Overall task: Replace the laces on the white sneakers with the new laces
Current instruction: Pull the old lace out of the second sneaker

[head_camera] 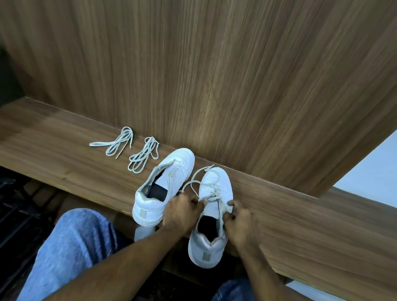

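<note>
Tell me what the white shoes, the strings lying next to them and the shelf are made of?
The white sneakers look like smooth leather or imitation leather: a faint sheen and stitched panels, though the picture cannot settle which. The loose laces look like flat woven fabric, matte and floppy where they are bunched. The shelf shows straight brown wood grain with a satin finish, possibly veneer or laminate rather than solid wood.

A wood-grain wall panel point(226, 67) rises behind a matching wooden ledge point(319, 228) — pale floor point(388, 167) at right.

Both forearms extended forward; left hand point(181, 211) and right hand point(242, 221) knuckles up, fingers point(232, 205) curled, pinching.
</note>
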Action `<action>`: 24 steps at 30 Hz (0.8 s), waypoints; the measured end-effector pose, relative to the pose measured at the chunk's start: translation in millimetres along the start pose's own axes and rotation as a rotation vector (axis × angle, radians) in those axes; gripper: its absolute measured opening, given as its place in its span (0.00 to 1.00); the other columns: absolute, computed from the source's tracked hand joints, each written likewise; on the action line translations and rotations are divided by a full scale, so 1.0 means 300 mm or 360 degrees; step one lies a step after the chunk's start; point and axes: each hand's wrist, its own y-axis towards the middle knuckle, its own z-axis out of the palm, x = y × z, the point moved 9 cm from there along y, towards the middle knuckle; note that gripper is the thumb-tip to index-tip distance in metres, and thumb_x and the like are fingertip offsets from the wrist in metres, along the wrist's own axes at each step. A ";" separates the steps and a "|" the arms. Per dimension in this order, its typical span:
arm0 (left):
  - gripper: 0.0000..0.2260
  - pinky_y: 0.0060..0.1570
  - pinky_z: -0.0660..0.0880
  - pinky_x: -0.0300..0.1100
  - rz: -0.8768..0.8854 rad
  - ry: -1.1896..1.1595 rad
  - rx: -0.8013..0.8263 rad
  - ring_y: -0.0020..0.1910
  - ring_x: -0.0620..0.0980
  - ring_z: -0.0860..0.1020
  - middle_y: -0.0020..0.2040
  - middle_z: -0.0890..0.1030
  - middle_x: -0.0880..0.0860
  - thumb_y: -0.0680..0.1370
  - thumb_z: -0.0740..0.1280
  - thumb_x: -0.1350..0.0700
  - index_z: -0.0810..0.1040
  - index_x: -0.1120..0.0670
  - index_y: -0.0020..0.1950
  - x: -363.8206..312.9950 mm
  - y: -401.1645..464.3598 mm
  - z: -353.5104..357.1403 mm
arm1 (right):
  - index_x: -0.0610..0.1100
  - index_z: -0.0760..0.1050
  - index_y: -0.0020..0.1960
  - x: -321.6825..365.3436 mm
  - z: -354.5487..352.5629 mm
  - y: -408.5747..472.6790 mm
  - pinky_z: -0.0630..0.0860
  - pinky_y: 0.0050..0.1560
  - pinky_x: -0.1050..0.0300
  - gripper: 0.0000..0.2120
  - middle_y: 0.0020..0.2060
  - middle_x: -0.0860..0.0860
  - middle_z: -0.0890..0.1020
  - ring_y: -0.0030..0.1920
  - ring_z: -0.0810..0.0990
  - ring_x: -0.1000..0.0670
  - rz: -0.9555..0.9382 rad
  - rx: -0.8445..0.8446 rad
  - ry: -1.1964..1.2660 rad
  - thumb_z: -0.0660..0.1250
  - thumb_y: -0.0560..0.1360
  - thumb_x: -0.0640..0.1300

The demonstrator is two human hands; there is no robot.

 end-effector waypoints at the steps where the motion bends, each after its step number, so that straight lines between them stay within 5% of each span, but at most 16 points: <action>1: 0.16 0.44 0.74 0.45 0.0021 0.0034 0.0015 0.47 0.60 0.79 0.45 0.82 0.58 0.77 0.64 0.42 0.77 0.54 0.40 -0.006 -0.004 0.004 | 0.55 0.69 0.64 0.029 -0.004 0.001 0.72 0.47 0.53 0.17 0.51 0.47 0.83 0.52 0.80 0.41 -0.0087 0.0024 -0.0120 0.62 0.76 0.47; 6: 0.16 0.47 0.76 0.48 -0.0003 0.0086 0.0059 0.50 0.61 0.79 0.47 0.82 0.59 0.76 0.64 0.44 0.79 0.56 0.43 -0.026 -0.007 0.002 | 0.50 0.64 0.66 0.179 0.025 0.016 0.72 0.43 0.50 0.17 0.62 0.50 0.72 0.53 0.79 0.40 -0.0561 0.0122 -0.0610 0.58 0.77 0.44; 10: 0.15 0.50 0.74 0.48 -0.0004 0.0141 0.0057 0.53 0.60 0.78 0.50 0.82 0.59 0.77 0.64 0.45 0.80 0.56 0.46 -0.029 -0.009 0.001 | 0.47 0.69 0.58 0.204 0.062 0.030 0.69 0.42 0.52 0.09 0.57 0.49 0.74 0.51 0.79 0.40 -0.0543 0.0134 -0.0639 0.55 0.80 0.46; 17: 0.13 0.49 0.77 0.47 -0.0050 0.0072 0.0067 0.49 0.59 0.80 0.48 0.83 0.57 0.75 0.65 0.45 0.82 0.53 0.46 -0.008 0.000 0.009 | 0.44 0.71 0.42 -0.092 0.047 0.078 0.79 0.36 0.49 0.05 0.44 0.41 0.83 0.39 0.82 0.44 0.0633 -0.0081 0.1233 0.59 0.76 0.39; 19: 0.13 0.49 0.78 0.48 -0.0042 0.0091 0.0057 0.49 0.59 0.80 0.47 0.83 0.57 0.75 0.65 0.45 0.81 0.53 0.46 -0.011 0.001 0.009 | 0.48 0.71 0.45 -0.090 0.051 0.097 0.81 0.39 0.44 0.02 0.46 0.44 0.83 0.41 0.82 0.45 0.0528 -0.0028 0.1121 0.62 0.74 0.41; 21: 0.13 0.48 0.77 0.48 -0.0053 0.0086 0.0055 0.48 0.59 0.80 0.47 0.83 0.57 0.75 0.65 0.45 0.81 0.53 0.46 -0.008 0.003 0.010 | 0.53 0.72 0.53 -0.027 0.037 0.106 0.80 0.49 0.41 0.10 0.51 0.50 0.81 0.48 0.81 0.47 0.0237 0.0081 0.0843 0.65 0.73 0.48; 24: 0.15 0.49 0.76 0.48 -0.0073 0.0112 0.0043 0.51 0.59 0.79 0.50 0.82 0.58 0.75 0.65 0.43 0.81 0.53 0.49 -0.003 0.003 0.010 | 0.54 0.72 0.60 0.065 0.042 0.101 0.76 0.53 0.49 0.15 0.60 0.53 0.74 0.55 0.77 0.49 -0.0214 0.0184 0.0169 0.66 0.73 0.51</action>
